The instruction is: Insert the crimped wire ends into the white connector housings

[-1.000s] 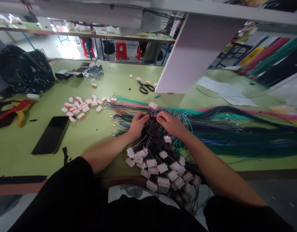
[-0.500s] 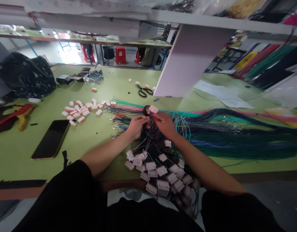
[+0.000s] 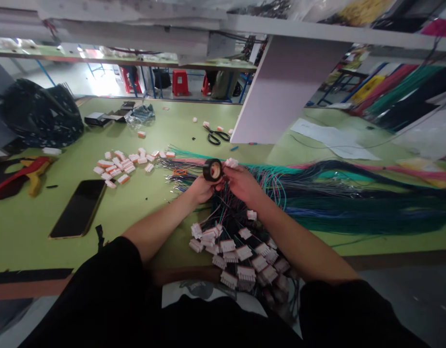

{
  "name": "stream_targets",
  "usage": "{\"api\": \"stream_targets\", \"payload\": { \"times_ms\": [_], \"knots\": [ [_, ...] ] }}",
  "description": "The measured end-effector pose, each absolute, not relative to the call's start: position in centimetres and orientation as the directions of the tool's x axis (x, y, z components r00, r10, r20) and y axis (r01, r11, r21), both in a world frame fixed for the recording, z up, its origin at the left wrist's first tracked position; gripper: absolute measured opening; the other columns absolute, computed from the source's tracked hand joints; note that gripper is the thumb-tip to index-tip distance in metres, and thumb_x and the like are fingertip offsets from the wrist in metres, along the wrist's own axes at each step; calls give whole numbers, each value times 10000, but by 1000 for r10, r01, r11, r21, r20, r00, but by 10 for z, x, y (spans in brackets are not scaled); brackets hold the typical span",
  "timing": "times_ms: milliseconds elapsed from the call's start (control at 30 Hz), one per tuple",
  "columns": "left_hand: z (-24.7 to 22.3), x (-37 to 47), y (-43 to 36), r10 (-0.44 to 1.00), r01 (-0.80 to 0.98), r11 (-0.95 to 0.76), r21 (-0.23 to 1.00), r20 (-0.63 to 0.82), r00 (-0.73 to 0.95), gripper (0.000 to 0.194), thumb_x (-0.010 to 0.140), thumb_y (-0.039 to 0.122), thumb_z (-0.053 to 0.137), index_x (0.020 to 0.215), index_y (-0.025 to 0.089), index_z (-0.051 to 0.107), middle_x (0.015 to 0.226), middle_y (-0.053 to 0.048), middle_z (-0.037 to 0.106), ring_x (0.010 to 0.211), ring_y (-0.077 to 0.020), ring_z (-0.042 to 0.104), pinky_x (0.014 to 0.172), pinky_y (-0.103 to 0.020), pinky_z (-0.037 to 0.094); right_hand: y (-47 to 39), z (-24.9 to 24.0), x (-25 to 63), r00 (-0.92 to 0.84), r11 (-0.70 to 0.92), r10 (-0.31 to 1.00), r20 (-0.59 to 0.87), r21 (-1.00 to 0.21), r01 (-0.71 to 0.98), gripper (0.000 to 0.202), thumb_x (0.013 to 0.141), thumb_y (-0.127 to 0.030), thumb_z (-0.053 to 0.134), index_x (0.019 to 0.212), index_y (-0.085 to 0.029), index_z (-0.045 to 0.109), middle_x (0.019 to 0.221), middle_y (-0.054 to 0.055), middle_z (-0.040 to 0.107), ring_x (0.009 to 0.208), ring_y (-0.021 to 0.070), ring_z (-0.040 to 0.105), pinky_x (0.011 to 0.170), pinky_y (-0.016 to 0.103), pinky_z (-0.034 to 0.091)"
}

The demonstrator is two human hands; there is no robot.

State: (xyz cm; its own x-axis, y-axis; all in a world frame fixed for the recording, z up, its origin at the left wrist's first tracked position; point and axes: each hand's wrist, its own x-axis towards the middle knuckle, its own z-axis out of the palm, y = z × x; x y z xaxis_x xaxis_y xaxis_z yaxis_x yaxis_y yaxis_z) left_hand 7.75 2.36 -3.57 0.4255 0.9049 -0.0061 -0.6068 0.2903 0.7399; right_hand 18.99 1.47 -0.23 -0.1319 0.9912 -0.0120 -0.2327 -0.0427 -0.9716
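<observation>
Closest to us, the print on our shirt [image 3: 209, 291] is showing too softly to read. White wired connectors [image 3: 244, 252] are piling over the tabletop's [image 3: 128, 212] near edge, their wires running up to our hands. Our left hand [image 3: 202, 189] is keeping its fingers narrow, holding a black tape roll [image 3: 207, 170] — no label is reading clearly on it. Our right hand [image 3: 244, 183] is pinching narrowly beneath a raised connector [image 3: 231, 163], just beside the roll; we cannot tell whether its fingertips are gripping the housing or only the wires.

The phone [image 3: 78, 209] is lying dark-screened toward the near left corner. Long wires [image 3: 353, 210] are stretching from the middle to the right edge, while loose white-and-orange connectors [image 3: 116, 165] are scattering left of them. Farther off, black-handled scissors [image 3: 218, 137] are resting near the upright panel [image 3: 288, 92], and a white sheet [image 3: 332, 137] is lying to its right — its marks are staying unreadable. Beyond the far edge, a red stool [image 3: 180, 83] is standing on the floor.
</observation>
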Motion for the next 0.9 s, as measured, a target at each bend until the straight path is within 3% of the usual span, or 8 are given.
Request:
{"api": "stream_targets", "payload": {
  "times_ms": [100, 200, 300, 367, 467, 667, 800, 900],
  "knots": [
    [-34, 68, 26, 875, -546, 277, 791, 27, 483, 199, 590, 100, 702, 639, 158, 518, 520, 47, 515, 425, -64, 453, 441, -204, 327, 15, 1, 195, -125, -78, 991, -56, -981, -179, 303, 483, -372, 744, 634, -193, 552, 598, -17, 586, 552, 128, 534, 508, 267, 441],
    [-27, 61, 27, 837, -401, 224, 889, 35, 546, 133, 662, 135, 658, 619, 143, 532, 509, 23, 526, 442, -83, 489, 466, -212, 354, 14, 10, 205, -60, 43, 998, 33, -985, 169, 313, 530, -432, 715, 645, -191, 552, 575, -11, 559, 573, 151, 536, 549, 290, 417],
    [-21, 63, 25, 882, -330, 109, 938, 62, 468, 192, 629, 74, 683, 668, 149, 511, 550, 45, 534, 455, -68, 479, 472, -194, 338, 11, 21, 210, -65, 253, 956, 286, -691, 677, 273, 616, -426, 667, 584, -192, 531, 602, 15, 552, 664, 174, 531, 603, 291, 380],
    [-18, 68, 21, 933, -286, 6, 958, 97, 345, 275, 577, 4, 695, 698, 159, 503, 583, 59, 540, 479, -60, 478, 492, -185, 331, 8, 26, 206, -104, 269, 930, 352, -462, 845, 260, 669, -403, 631, 561, -192, 523, 615, 35, 559, 688, 184, 524, 618, 290, 363],
    [-18, 72, 15, 964, -174, -140, 975, 174, 200, 249, 586, -27, 661, 662, 165, 522, 559, 65, 524, 494, -64, 467, 524, -189, 319, 5, 23, 197, -28, 185, 935, 353, -419, 889, 232, 731, -384, 580, 611, -187, 559, 631, 51, 581, 678, 184, 527, 609, 285, 359],
    [-22, 74, 14, 971, -6, -230, 973, 230, 70, 231, 636, -26, 588, 550, 169, 499, 503, 56, 480, 516, -85, 437, 551, -202, 322, 10, 10, 196, -18, 171, 973, 230, -669, 723, 235, 734, -407, 587, 691, -176, 590, 618, 23, 598, 648, 176, 556, 593, 275, 396],
    [-19, 72, 21, 985, -255, 18, 967, 27, 171, 170, 642, 18, 638, 716, 150, 560, 609, 28, 566, 555, -89, 527, 586, -214, 403, 16, 12, 204, 3, 174, 961, 278, -608, 775, 167, 696, -325, 637, 700, -162, 599, 698, 47, 643, 723, 201, 586, 644, 290, 415],
    [-16, 68, 27, 914, -415, 281, 865, -110, 390, 127, 725, 207, 660, 785, 128, 582, 646, -10, 597, 534, -94, 551, 546, -220, 431, 14, 13, 206, -14, 179, 965, 264, -615, 768, 155, 719, -311, 621, 719, -157, 604, 733, 55, 663, 743, 211, 606, 678, 304, 423]
  ]
}}
